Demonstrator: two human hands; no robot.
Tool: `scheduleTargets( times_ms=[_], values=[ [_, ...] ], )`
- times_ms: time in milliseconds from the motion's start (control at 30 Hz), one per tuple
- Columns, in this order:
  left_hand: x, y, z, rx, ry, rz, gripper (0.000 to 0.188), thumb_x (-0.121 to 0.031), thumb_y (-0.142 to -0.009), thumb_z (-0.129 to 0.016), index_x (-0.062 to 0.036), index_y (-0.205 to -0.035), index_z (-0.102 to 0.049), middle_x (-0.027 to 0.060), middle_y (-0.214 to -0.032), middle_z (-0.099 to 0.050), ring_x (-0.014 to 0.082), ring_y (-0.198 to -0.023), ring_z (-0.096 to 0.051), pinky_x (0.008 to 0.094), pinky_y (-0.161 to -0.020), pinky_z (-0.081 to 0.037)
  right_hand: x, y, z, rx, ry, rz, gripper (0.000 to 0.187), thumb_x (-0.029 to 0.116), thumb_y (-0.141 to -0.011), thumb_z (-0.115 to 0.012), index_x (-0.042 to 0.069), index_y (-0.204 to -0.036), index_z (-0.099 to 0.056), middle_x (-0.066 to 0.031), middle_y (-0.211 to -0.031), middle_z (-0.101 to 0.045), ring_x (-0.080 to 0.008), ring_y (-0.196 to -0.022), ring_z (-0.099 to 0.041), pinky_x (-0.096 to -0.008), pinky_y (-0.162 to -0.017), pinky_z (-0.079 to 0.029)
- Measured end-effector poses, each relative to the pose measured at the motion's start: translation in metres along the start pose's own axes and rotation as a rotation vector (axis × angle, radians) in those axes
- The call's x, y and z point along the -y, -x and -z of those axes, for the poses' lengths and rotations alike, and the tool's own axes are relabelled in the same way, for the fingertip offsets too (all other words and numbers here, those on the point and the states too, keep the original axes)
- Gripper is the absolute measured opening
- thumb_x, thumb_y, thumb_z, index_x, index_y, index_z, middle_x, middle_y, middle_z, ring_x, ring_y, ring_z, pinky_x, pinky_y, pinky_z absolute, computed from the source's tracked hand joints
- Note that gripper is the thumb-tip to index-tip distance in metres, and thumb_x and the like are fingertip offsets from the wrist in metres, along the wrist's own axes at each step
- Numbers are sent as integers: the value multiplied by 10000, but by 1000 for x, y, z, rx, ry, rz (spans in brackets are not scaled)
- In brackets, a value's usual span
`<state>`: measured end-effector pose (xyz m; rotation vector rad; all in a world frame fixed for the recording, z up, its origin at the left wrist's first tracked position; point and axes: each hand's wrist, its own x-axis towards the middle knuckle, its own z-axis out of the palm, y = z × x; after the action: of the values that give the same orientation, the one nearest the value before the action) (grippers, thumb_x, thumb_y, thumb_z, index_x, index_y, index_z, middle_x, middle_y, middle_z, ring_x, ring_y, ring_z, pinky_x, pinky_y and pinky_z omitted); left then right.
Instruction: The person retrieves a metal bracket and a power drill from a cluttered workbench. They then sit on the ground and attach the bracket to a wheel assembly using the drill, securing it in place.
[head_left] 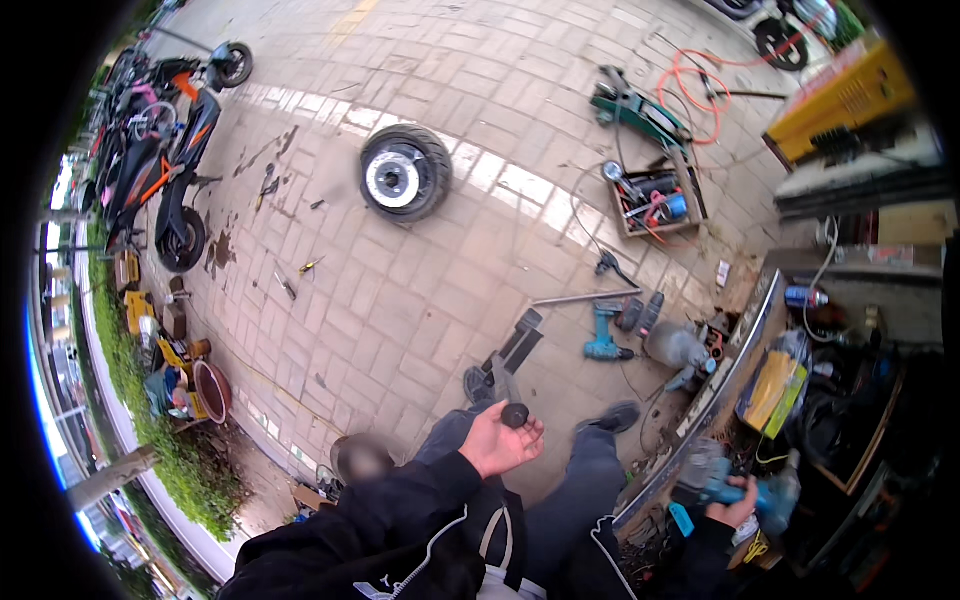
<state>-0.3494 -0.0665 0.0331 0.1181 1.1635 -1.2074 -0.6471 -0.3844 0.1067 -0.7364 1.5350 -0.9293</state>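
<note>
Wheel on the paving, both hands holding something

Left of the wheel, a black-and-orange scooter stands on the brick paving. Well to the right of the wheel and nearer the person is an open metal cabinet, crowded inside. The wheel itself shows its pale hub, ringed by a dark tyre. A green floor jack sits to the right of the wheel and slightly farther off; a wooden tool tray, full of tools, is also to its right, nearer than the jack. A teal cordless drill lies right of the wheel, on the person's side. Farther that way, at the cabinet, the right hand curls around a teal power tool, partly hidden. The left hand, palm up, is on the person's side of the wheel, slightly right, and holds a small black piece near its thumb, other fingers loosely spread. Smallest, a yellow-handled screwdriver lies left of the wheel and nearer the person.
</note>
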Motion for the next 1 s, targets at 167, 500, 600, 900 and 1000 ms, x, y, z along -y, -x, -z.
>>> scheduleTargets(
  times_ms=[167,500,600,900,1000],
  values=[
    [-94,10,-25,54,43,-125,401,-400,-911,-461,-10,-845,-530,113,-892,-595,266,-936,-571,462,-864,-412,-94,54,-155,311,287,-100,171,109,-757,-673,33,-826,-536,-77,-688,-555,-215,-617,-558,-376,-665,-498],
    [-276,-8,-53,115,240,-394,287,-322,-865,-495,-39,-839,-534,63,-873,-580,207,-953,-567,461,-882,-401,-322,14,-456,808,1379,366,391,213,-632,-736,-60,-891,-630,-214,-800,-660,-342,-772,-644,-388,-721,-482],
    [-310,-31,-49,148,273,-411,278,-314,-872,-488,-43,-857,-548,57,-885,-583,201,-978,-557,469,-905,-393,-393,6,-513,916,1335,349,366,174,-639,-713,-43,-920,-622,-204,-782,-657,-328,-758,-646,-389,-707,-480],
    [-382,-109,-28,267,433,-321,366,-393,-900,-452,-48,-925,-571,69,-946,-604,213,-989,-556,481,-948,-353,-556,-42,-606,1004,1414,542,331,162,-679,-699,-17,-947,-624,-211,-780,-647,-361,-780,-634,-414,-720,-475],
    [-384,-124,-32,321,384,-201,404,-439,-903,-454,-67,-973,-596,48,-993,-597,206,-1036,-528,494,-956,-349,-582,-56,-623,988,1391,533,334,183,-691,-716,-17,-943,-627,-227,-819,-645,-370,-806,-633,-419,-726,-471]
  ],
)
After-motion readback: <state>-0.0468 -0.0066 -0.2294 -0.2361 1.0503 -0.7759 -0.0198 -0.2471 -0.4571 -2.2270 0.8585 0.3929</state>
